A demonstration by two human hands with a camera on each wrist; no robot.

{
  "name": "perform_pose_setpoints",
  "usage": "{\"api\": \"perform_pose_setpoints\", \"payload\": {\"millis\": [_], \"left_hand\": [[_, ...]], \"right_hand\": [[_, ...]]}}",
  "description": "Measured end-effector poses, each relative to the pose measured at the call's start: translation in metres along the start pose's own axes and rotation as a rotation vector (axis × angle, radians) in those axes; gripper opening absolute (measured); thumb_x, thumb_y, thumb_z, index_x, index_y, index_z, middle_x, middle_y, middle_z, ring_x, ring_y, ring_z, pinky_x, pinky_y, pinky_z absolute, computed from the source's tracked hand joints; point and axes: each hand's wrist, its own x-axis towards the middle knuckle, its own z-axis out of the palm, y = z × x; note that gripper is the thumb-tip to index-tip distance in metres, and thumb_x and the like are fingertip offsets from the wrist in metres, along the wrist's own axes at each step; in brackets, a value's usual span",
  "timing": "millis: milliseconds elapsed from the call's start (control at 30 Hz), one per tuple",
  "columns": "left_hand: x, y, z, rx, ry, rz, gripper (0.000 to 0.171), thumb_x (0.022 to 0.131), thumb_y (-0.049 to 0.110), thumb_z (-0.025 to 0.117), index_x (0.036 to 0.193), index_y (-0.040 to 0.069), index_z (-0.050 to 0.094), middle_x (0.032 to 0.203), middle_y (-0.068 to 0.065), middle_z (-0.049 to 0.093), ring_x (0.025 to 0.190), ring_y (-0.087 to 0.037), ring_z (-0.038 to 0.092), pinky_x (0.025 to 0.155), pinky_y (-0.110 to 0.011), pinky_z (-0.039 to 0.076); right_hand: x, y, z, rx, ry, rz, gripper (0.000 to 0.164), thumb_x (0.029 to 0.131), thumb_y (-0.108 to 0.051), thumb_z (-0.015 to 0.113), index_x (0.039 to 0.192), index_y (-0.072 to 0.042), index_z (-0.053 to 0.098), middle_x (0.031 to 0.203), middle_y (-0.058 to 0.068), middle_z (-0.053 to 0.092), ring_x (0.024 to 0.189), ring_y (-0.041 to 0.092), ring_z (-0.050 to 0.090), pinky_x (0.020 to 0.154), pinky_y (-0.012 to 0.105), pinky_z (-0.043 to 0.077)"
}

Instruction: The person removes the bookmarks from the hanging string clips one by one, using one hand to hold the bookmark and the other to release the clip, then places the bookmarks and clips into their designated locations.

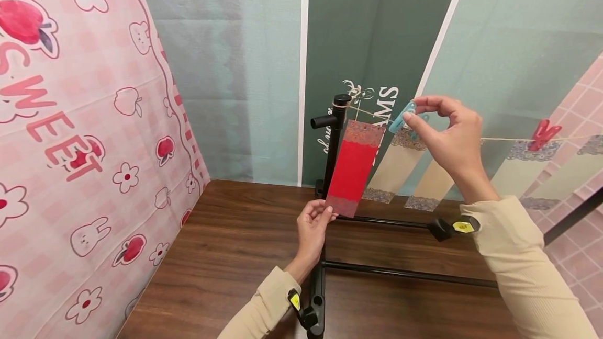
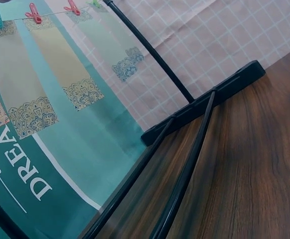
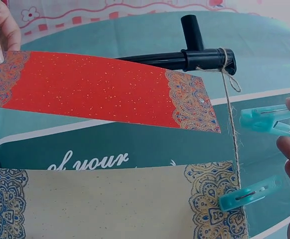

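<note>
My left hand (image 1: 310, 237) pinches the lower corner of a red paper strip (image 1: 354, 167) with patterned ends. In the right wrist view, the strip's far end lies close beside the twine (image 3: 229, 102), with a small hole near its edge. Thumb and fingers of my right hand (image 1: 454, 137) pinch a teal clothespin (image 3: 267, 120), held just off the twine near the red strip's upper end. Below it, a second teal clothespin (image 3: 249, 194) clips a cream paper strip (image 3: 105, 201) to the twine. Only a sliver of my left hand shows in the left wrist view.
The twine is tied to a black rack post (image 1: 333, 140) standing on a wooden table (image 1: 245, 234). Farther along hang more pale strips under red clothespins (image 2: 34, 13). Black crossbars (image 1: 405, 272) run low across the table. A pink printed cloth (image 1: 94, 119) hangs at the left.
</note>
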Motion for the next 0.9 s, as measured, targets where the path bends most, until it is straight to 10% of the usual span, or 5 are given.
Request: {"api": "perform_pose_setpoints", "payload": {"millis": [533, 900], "left_hand": [[0.000, 0.008, -0.013, 0.039, -0.010, -0.031, 0.021, 0.092, -0.005, 0.062, 0.108, -0.015, 0.054, 0.091, -0.017, 0.062, 0.077, -0.020, 0.066, 0.076, -0.035, 0.057], [-0.002, 0.007, -0.017, 0.039, -0.022, -0.025, 0.023, 0.091, -0.006, 0.062, 0.108, -0.017, 0.052, 0.091, -0.014, 0.062, 0.076, -0.017, 0.065, 0.075, -0.030, 0.057]], "right_hand": [[-0.011, 0.027, -0.005, -0.078, -0.010, -0.030, 0.028, 0.080, -0.017, 0.079, 0.107, -0.011, 0.075, 0.085, -0.015, 0.066, 0.092, 0.007, 0.054, 0.080, 0.027, 0.023], [-0.023, 0.031, -0.008, -0.032, 0.019, 0.070, 0.031, 0.080, -0.012, 0.080, 0.110, -0.006, 0.073, 0.085, -0.012, 0.065, 0.089, 0.009, 0.059, 0.076, 0.022, 0.041]]}}
